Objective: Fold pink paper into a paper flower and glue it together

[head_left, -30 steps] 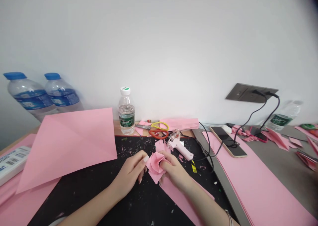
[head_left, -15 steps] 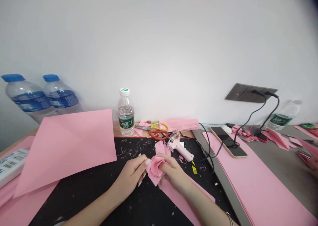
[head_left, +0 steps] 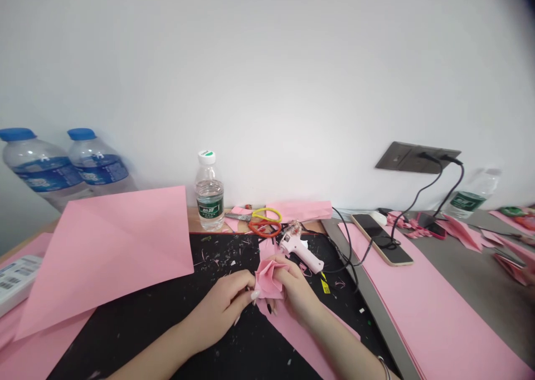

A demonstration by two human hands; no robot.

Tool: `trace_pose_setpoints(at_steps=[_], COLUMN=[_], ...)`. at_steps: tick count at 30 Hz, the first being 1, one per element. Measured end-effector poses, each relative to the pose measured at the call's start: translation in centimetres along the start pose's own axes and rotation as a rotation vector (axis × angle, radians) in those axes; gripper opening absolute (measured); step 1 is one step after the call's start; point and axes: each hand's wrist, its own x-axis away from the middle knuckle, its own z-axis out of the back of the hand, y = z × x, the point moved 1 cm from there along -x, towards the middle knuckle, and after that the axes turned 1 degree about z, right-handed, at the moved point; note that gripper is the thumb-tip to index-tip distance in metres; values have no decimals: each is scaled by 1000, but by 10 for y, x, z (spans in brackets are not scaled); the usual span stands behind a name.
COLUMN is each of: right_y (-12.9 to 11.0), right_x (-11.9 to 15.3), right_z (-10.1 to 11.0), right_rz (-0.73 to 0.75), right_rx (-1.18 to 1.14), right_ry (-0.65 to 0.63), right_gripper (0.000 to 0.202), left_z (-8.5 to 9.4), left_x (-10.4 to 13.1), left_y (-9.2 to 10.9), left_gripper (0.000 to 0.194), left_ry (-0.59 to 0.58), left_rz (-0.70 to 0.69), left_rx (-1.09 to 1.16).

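Note:
A small folded pink paper piece (head_left: 268, 279) is held between both hands over the black mat (head_left: 217, 341). My left hand (head_left: 228, 305) pinches its left lower edge with thumb and fingers. My right hand (head_left: 295, 291) grips the right side, its thumb reaching into the folds and other fingertips showing underneath. Below the hands lies a long pink paper strip (head_left: 303, 335). Just beyond them rests a pink glue gun (head_left: 303, 252), its nozzle end to the left. Scissors (head_left: 265, 222) with yellow and red handles lie near the wall.
Large pink sheets (head_left: 112, 252) and a white box (head_left: 16, 282) are at the left. A small bottle (head_left: 209, 199) and two larger bottles stand near the wall. Rightward are a phone (head_left: 382, 239), black cables, stacked pink paper (head_left: 443, 307) and a person's hand (head_left: 527, 271) at the edge.
The folded paper has turned in my hands and shifted slightly right. My left hand has moved right and lower along its edge. The whole view has shifted a little.

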Motion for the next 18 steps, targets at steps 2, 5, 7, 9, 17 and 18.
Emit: trace_pose_setpoints(at_steps=[2,5,7,9,17,18], right_y=[-1,-1,-1,-2,-7,-7], right_x=[1,2,1,0,2,3], right_z=[-1,-2,-2,-2,-1,-3], right_rz=[-26,-59,-70,-54,65,78], right_rx=[-38,-71,-49,20,287,329], right_ry=[-10,-44,-59,-50,13,-4], right_gripper=[15,14,13,13,16,17], left_z=[0,0,0,-1,9,11], left_x=[-1,-2,-3,-3,1,2], left_y=[-2,-5,-6,-7,1,2], left_gripper=[20,21,22,22,13,14], left_ry=[-6,-22,-31,-28,159,178], left_rz=[6,12,10,16,-21,-41], left_rx=[22,72,86,88,-219,-272])
